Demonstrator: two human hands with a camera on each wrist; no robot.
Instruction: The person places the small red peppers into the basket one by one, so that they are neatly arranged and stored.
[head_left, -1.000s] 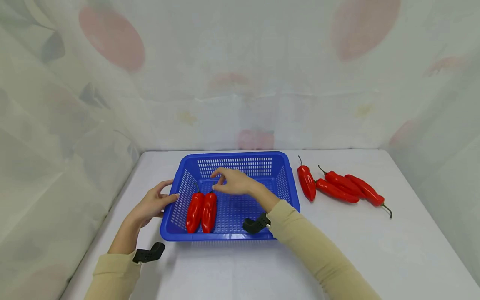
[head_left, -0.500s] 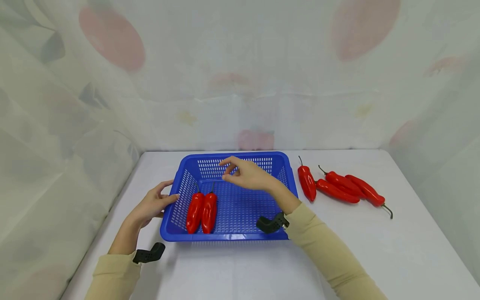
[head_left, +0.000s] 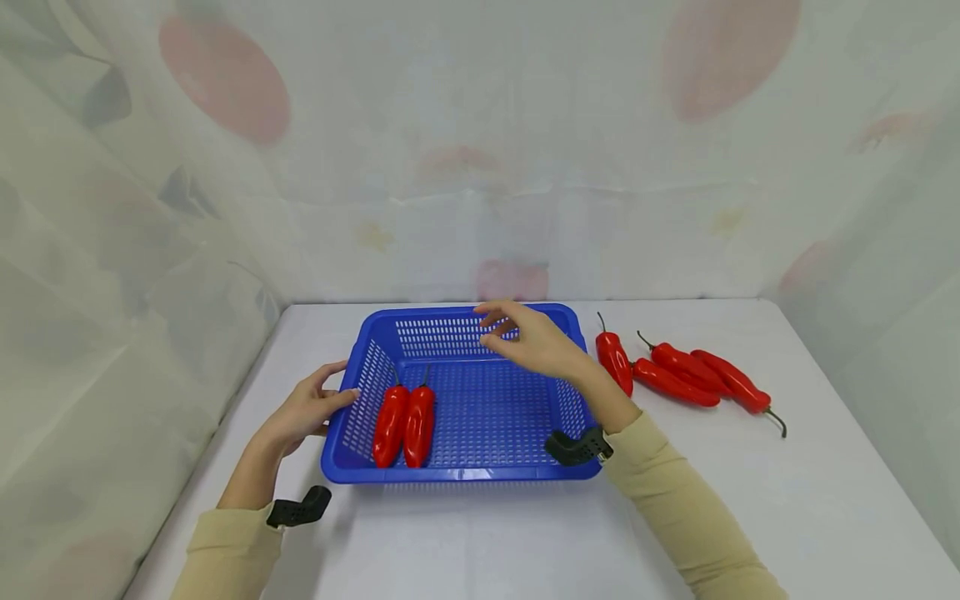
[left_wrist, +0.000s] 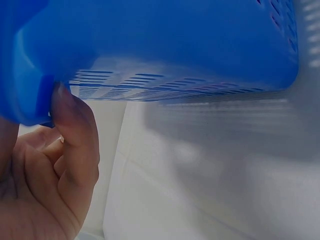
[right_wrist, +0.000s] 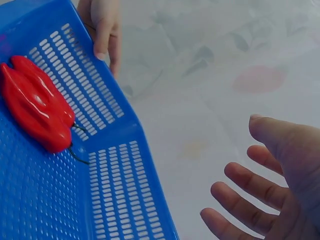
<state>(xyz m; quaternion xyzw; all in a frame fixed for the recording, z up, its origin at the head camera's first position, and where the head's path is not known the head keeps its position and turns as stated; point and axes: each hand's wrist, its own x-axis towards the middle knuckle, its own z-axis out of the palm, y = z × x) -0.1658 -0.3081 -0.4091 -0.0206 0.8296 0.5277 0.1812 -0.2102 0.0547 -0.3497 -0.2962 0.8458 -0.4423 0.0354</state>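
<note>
Left hand (head_left: 309,406) grips basket (head_left: 465,475) at left rim. Right hand (head_left: 536,340), loosely spread and empty, hovers over far right side. Two peppers (head_left: 417,427) lie inside, left.

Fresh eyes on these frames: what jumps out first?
Probably the big blue basket mid-table in the head view, with two red peppers side by side at its left end. Next, four more red peppers bunched on the white table to the basket's right. Then the hands: the left hand grips the basket's left rim; the right hand hangs over its far side, holding nothing.
</note>
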